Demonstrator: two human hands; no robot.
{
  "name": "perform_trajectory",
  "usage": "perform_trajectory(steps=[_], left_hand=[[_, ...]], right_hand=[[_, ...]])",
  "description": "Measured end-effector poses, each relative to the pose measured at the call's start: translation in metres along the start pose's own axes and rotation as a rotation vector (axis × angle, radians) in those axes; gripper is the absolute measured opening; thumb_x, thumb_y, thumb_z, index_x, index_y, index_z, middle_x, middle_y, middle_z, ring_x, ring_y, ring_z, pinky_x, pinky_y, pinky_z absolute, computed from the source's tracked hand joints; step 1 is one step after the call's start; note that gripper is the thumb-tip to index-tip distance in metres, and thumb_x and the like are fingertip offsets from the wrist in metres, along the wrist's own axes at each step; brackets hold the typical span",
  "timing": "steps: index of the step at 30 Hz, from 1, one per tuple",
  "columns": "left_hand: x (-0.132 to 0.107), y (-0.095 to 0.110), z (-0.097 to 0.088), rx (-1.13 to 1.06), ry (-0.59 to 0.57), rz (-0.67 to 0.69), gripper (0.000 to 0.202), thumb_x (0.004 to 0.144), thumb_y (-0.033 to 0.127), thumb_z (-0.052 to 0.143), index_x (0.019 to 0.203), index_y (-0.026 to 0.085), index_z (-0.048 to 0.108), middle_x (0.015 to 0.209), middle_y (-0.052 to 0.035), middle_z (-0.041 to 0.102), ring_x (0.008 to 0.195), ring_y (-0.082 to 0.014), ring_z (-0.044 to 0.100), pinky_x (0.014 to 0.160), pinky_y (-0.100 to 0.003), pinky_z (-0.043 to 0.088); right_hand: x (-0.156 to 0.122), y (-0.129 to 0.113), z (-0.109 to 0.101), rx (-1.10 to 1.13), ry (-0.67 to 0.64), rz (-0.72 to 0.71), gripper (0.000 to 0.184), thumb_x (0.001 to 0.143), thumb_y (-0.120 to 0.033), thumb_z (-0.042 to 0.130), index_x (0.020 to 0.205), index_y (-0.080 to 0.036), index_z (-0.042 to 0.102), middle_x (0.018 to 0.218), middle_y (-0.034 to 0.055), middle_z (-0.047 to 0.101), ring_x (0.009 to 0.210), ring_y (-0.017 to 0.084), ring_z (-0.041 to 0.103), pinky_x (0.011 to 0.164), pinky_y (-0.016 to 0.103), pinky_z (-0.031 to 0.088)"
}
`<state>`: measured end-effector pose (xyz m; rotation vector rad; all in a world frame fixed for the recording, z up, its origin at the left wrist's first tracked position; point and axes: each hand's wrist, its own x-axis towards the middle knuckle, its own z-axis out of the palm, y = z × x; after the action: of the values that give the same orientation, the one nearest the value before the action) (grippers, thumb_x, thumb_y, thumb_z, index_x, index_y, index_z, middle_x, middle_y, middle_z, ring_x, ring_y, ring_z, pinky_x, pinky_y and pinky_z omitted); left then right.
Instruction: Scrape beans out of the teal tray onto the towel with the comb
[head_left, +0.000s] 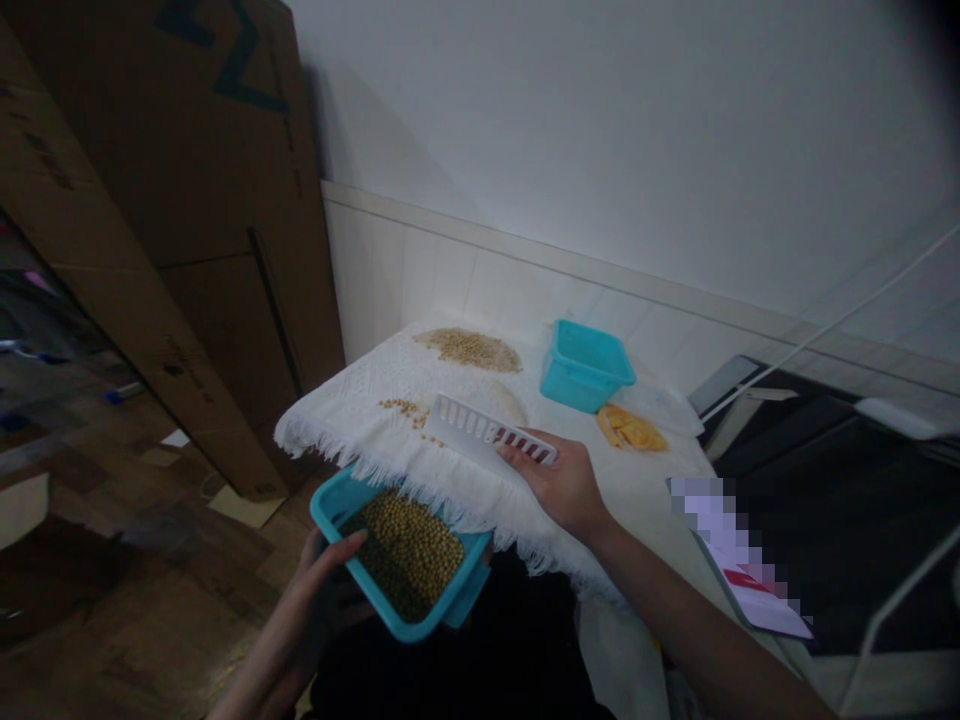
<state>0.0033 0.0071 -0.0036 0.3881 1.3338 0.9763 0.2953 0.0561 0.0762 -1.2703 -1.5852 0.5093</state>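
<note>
My left hand [319, 585] grips a teal plastic basket [450, 595] from its left side and holds it just under the near edge of the table. The basket is partly filled with tan soybeans [409, 550]. My right hand [566, 485] holds a white slotted plastic scraper [480, 432] flat over the white fringed cloth [450, 480], close to the table edge above the basket. A few loose beans [401, 407] lie on the cloth beside the scraper's far end. A larger bean pile [469, 348] sits further back.
A second, empty teal basket [585, 365] stands at the back of the table, with yellow pieces [634, 430] beside it. A large cardboard box [172, 200] leans at left. A dark surface with papers [750, 580] lies at right. Wooden floor below.
</note>
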Motion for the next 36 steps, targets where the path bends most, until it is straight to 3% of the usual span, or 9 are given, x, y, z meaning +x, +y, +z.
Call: perform_trajectory(steps=[14, 18, 24, 31, 34, 36], left_hand=[[0.017, -0.009, -0.008, -0.054, -0.019, 0.011, 0.076, 0.08, 0.038, 0.099, 0.145, 0.034, 0.061, 0.131, -0.0126, 0.08, 0.102, -0.0384, 0.087, 0.088, -0.058, 0.074], [0.02, -0.009, -0.011, -0.051, -0.027, 0.004, 0.078, 0.081, 0.037, 0.098, 0.148, 0.034, 0.06, 0.131, -0.0129, 0.081, 0.105, -0.039, 0.087, 0.09, -0.059, 0.074], [0.014, -0.005, -0.006, -0.027, 0.003, -0.018, 0.077, 0.086, 0.035, 0.094, 0.152, 0.037, 0.055, 0.135, -0.0136, 0.078, 0.105, -0.0372, 0.086, 0.091, -0.06, 0.074], [0.004, -0.002, -0.001, -0.051, 0.008, 0.001, 0.075, 0.086, 0.035, 0.093, 0.152, 0.034, 0.057, 0.14, -0.0142, 0.077, 0.106, -0.0361, 0.086, 0.091, -0.057, 0.073], [0.001, -0.001, -0.002, -0.058, -0.005, 0.018, 0.08, 0.084, 0.037, 0.095, 0.154, 0.033, 0.057, 0.14, -0.0145, 0.078, 0.108, -0.0368, 0.086, 0.091, -0.055, 0.073], [-0.001, -0.001, -0.003, -0.052, -0.028, 0.03, 0.085, 0.081, 0.041, 0.097, 0.155, 0.033, 0.057, 0.138, -0.0139, 0.08, 0.111, -0.0385, 0.085, 0.091, -0.054, 0.073]], right_hand=[[0.008, -0.009, 0.014, 0.027, -0.082, -0.024, 0.029, 0.093, -0.043, 0.082, 0.108, -0.023, 0.095, 0.097, 0.0075, 0.091, 0.075, 0.025, 0.084, 0.069, 0.032, 0.067], [0.008, -0.011, 0.014, 0.042, -0.13, -0.036, 0.029, 0.094, -0.042, 0.081, 0.11, -0.022, 0.095, 0.094, 0.0073, 0.091, 0.071, 0.023, 0.082, 0.064, 0.03, 0.064], [0.008, -0.016, 0.015, 0.074, -0.16, -0.056, 0.027, 0.095, -0.038, 0.08, 0.111, -0.021, 0.094, 0.097, 0.0074, 0.091, 0.075, 0.023, 0.083, 0.07, 0.032, 0.066], [0.004, -0.034, 0.016, 0.102, -0.226, -0.048, 0.026, 0.094, -0.04, 0.079, 0.101, -0.02, 0.094, 0.082, 0.0048, 0.087, 0.064, 0.018, 0.074, 0.059, 0.027, 0.057], [0.003, -0.048, 0.009, 0.086, -0.186, -0.009, 0.026, 0.092, -0.044, 0.08, 0.092, -0.021, 0.092, 0.073, 0.0025, 0.082, 0.058, 0.017, 0.067, 0.053, 0.025, 0.052], [-0.001, -0.054, 0.004, 0.04, -0.091, 0.014, 0.027, 0.091, -0.046, 0.08, 0.086, -0.022, 0.09, 0.066, 0.0014, 0.078, 0.055, 0.016, 0.063, 0.05, 0.025, 0.049]])
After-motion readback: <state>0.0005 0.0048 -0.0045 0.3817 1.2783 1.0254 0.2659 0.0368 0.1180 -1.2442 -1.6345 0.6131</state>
